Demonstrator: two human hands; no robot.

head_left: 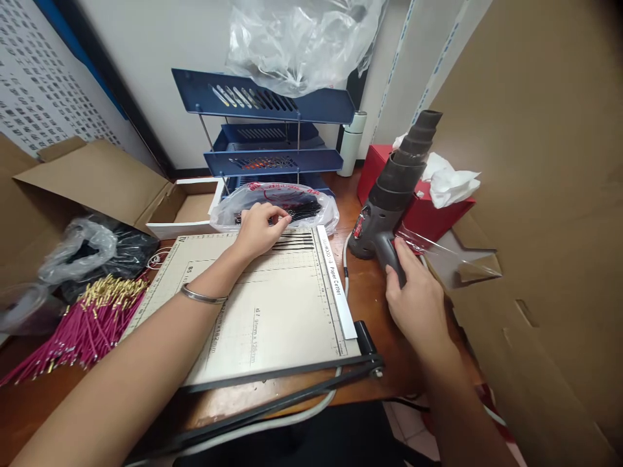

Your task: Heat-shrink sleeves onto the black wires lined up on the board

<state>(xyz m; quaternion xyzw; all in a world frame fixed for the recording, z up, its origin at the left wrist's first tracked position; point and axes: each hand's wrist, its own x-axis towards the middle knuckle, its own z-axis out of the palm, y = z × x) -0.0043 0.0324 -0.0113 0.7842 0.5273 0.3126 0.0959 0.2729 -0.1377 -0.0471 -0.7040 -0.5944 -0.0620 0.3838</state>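
My right hand [416, 292] is wrapped round the handle of a dark heat gun [389, 188], whose stepped nozzle points up beside a red tissue box. At the far end of a cream paper cutter [272, 311] is my left hand [263, 228], its thumb and fingers drawn together in a pinch. What they hold, if anything, is too small to make out. Several thin black strips [298, 241] lie side by side on the board, partly under that hand. Just beyond, a clear plastic bag [327, 214] holds more black pieces.
Magenta cords with gold ends [92, 318] are heaped at left, near an open cardboard box [97, 181]. A blue tray rack [272, 162] stands behind. The red tissue box [450, 204] and a large cardboard panel [545, 227] flank the right; the cutter's arm [292, 395] spans the front.
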